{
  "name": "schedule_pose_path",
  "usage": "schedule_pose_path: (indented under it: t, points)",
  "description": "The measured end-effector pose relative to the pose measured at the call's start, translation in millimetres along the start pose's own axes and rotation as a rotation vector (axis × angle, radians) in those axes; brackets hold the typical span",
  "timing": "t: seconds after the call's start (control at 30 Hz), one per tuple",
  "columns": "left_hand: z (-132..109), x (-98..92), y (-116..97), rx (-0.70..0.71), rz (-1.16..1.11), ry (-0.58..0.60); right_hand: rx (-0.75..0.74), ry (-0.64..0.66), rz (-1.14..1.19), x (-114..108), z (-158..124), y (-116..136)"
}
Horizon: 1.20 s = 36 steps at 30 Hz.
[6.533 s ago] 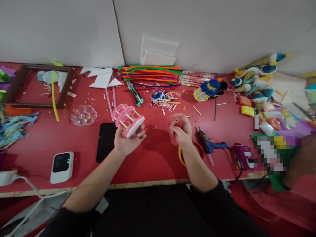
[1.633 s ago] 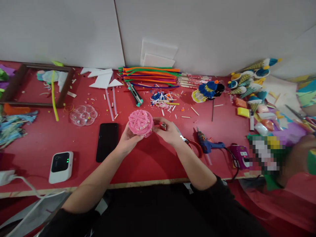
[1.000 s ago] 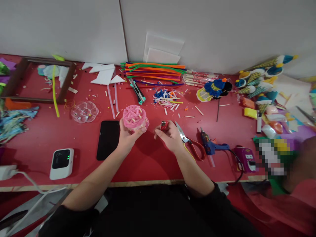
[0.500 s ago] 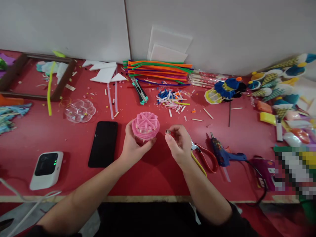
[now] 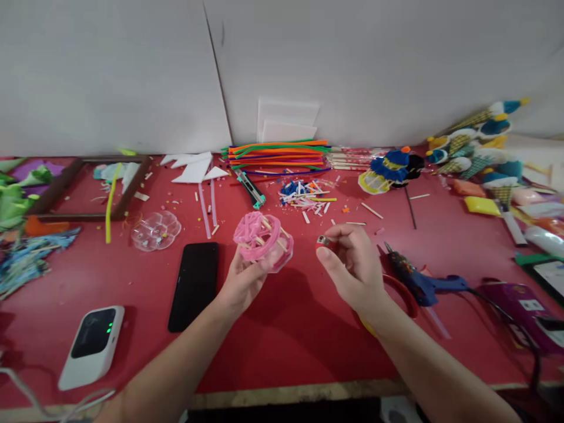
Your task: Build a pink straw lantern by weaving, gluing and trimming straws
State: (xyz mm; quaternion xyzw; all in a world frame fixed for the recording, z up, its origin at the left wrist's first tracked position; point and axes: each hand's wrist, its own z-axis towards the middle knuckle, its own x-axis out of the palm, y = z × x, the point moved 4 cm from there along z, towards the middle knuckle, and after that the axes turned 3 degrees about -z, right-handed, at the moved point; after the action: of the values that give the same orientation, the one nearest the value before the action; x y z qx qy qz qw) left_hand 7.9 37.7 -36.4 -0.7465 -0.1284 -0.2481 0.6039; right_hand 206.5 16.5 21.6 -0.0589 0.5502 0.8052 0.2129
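My left hand (image 5: 244, 282) is closed around a small pink craft cage (image 5: 258, 238) of fuzzy pipe cleaner and short wooden sticks. The cage is tilted, so its side with the sticks and a clear, flat base show. To the right of it, my right hand (image 5: 352, 264) grips a red lighter (image 5: 324, 242) with its metal top pointing left; the fingers hide most of its body. The lighter and the cage are apart. Partly covered by my right wrist are red-handled pliers (image 5: 403, 294) on the table.
A phone (image 5: 194, 288) and a white device (image 5: 92, 346) lie at left. A blue glue gun (image 5: 423, 282) rests at right. Behind are a utility knife (image 5: 249, 189), cut stick pieces (image 5: 304, 194), pipe cleaners (image 5: 277, 157) and a blue-yellow figure (image 5: 390, 170).
My left hand has tipped the pink cage over, bringing its side into view. My right hand has moved right with the lighter, farther from the cage. The camera view has shifted upward.
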Motion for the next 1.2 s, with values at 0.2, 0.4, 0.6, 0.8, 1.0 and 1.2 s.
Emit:
schedule_pose_path:
  t: [0.2, 0.4, 0.6, 0.8, 1.0, 1.2]
  points:
    - [2, 3.9, 3, 0.14, 0.272, -0.141, -0.279, -0.133, -0.119, 5, -5, -5]
    - [2, 9.9, 7, 0.233, 0.395, -0.111, -0.27, 0.023, -0.118, 7, -11, 0]
    - [1, 11.7, 4, 0.324, 0.439, -0.103, -0.123, 0.04, 0.03, 17, -14, -7]
    - [-1, 10.6, 6, 0.309, 0.421, -0.104, -0.165, 0.005, 0.007, 19, -16, -7]
    - [-2, 11.0, 6, 0.333, 0.467, -0.101, -0.18, 0.003, -0.055, 17, -14, -7]
    - [-2, 10.8, 7, 0.288, 0.447, -0.115, -0.409, 0.005, -0.155, 16, -15, -1]
